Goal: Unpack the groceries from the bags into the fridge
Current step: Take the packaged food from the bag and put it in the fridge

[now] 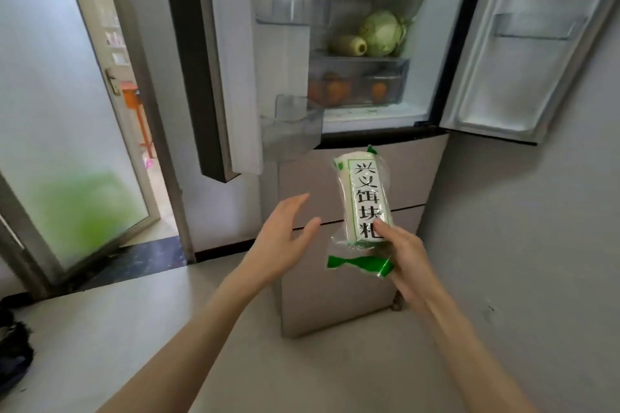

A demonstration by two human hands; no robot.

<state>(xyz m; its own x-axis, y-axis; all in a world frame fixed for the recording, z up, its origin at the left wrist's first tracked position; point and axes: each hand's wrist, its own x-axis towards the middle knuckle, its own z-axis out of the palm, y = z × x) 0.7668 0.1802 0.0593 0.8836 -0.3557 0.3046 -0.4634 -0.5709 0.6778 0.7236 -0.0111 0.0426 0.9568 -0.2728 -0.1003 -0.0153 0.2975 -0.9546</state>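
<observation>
I've got a white block in a clear packet (365, 201) with green trim and black Chinese lettering, held upright by its lower end. Fridge (365, 54) has both doors open: cabbage (382, 33) on a shelf, oranges (335, 90) in the drawer below.

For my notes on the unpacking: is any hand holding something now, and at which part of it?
The right hand holds a white packaged food block by its lower end, thumb on the printed front. The left hand is open and holds nothing.
</observation>
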